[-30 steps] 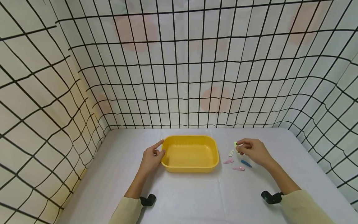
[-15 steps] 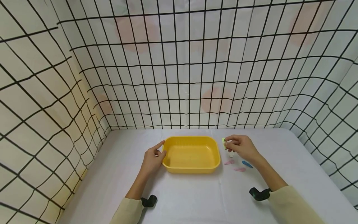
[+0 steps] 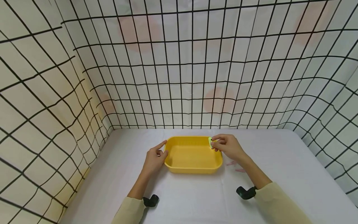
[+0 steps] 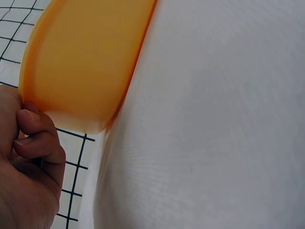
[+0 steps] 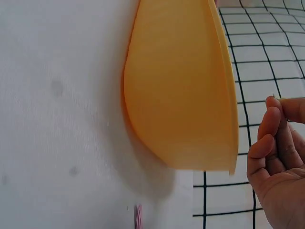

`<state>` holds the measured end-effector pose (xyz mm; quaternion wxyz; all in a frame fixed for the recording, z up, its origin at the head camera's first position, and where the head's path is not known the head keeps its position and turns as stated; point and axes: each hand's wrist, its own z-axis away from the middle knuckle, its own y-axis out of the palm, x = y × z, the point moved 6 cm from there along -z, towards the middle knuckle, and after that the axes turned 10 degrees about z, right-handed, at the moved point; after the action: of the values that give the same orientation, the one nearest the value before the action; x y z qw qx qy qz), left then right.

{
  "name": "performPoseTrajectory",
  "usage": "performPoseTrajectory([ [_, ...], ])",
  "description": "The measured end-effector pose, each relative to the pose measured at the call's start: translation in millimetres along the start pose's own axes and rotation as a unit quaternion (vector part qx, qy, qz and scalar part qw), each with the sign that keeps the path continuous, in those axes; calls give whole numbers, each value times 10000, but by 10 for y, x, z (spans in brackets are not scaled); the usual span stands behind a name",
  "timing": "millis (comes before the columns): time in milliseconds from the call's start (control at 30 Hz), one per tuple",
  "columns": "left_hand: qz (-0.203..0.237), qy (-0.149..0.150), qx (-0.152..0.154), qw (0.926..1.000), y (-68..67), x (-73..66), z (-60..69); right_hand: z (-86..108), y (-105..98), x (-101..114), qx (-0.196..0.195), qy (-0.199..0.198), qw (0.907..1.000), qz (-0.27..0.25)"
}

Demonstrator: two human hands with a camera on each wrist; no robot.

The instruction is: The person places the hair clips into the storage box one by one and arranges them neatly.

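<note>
In the head view, my right hand [image 3: 227, 146] pinches a yellow-green snap hair clip [image 3: 210, 142] between thumb and fingertips. It hangs over the right far corner of a yellow plastic basin [image 3: 193, 170]. My left hand [image 3: 153, 160] holds the basin's left end, with the thumb at the rim and the index finger reaching along it. The left wrist view shows that hand [image 4: 35, 157] with other fingers curled beside the wall. In the right wrist view, the right hand [image 5: 281, 157] is above the rim, and the clip is barely visible.
Two pink hair clips lie right of the basin: one nearer it [image 3: 231, 163] and another pink clip [image 3: 240, 170] beside the right forearm. A white cloth [image 3: 190, 196] covers the table. Black wire grid [image 3: 179, 99] encloses the back and sides.
My right hand has carried the yellow-green hair clip left, from among the other clips to over the basin. The arm now hides the white and blue clips. My left hand stays at the basin.
</note>
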<state>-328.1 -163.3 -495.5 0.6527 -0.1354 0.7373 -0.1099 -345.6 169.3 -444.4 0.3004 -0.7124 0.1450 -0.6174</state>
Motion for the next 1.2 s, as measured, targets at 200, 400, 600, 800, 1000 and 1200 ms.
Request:
performPoseTrajectory([
  [200,62,32,7,10000,7,-2,6,-66,204,60,109,36,9999,-103],
  [400,72,55,-5,10000,5,8,16,-164,404,99,206,73,9994,-275],
  [600,41,26,-34,10000,1,3,12,-267,604,171,219,149,9991,-332],
  [800,137,-16,12,9999,14,-1,12,-360,772,204,183,386,9987,-272],
  [1000,157,52,-7,9999,16,-8,9,-401,937,262,254,546,9979,-254],
  [1200,115,-78,2,9999,34,10,5,-450,1134,296,383,511,9965,-545],
])
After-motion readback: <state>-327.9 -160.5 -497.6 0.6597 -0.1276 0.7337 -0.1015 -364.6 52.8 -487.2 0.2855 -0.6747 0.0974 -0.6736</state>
